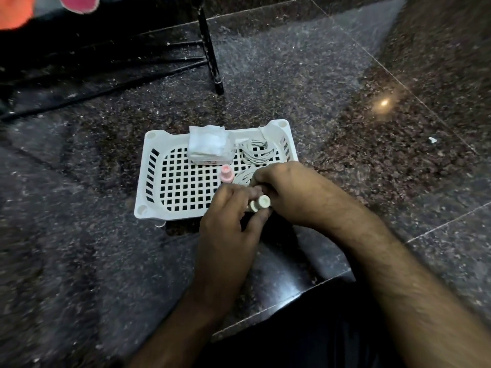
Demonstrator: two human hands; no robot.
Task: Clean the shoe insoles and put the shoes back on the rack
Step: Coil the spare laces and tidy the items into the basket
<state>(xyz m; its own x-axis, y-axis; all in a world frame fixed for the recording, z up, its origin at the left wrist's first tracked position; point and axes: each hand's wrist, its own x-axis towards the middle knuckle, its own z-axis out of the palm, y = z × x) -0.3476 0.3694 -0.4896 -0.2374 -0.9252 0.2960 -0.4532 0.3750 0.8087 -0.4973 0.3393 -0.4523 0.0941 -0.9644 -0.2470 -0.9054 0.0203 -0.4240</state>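
Observation:
A white slotted plastic basket [159,166] lies on the dark granite floor. Inside it are a stack of white tissues [208,144], coiled white laces [256,154] and a small pink bottle [226,174]. Over the basket's near right corner both my hands meet around a small white bottle [260,203]. My left hand [225,229] holds it from below, with fingers curled under it. My right hand [289,195] grips it from above and the right. Most of the bottle is hidden by my fingers. No shoe or insole is clearly in view.
A black metal shoe rack [210,49] stands at the back left, one leg on the floor. Orange and pink items [16,11] show at the top left corner. A small white scrap [432,140] lies on the floor at right. My dark-clothed knee [318,328] fills the bottom.

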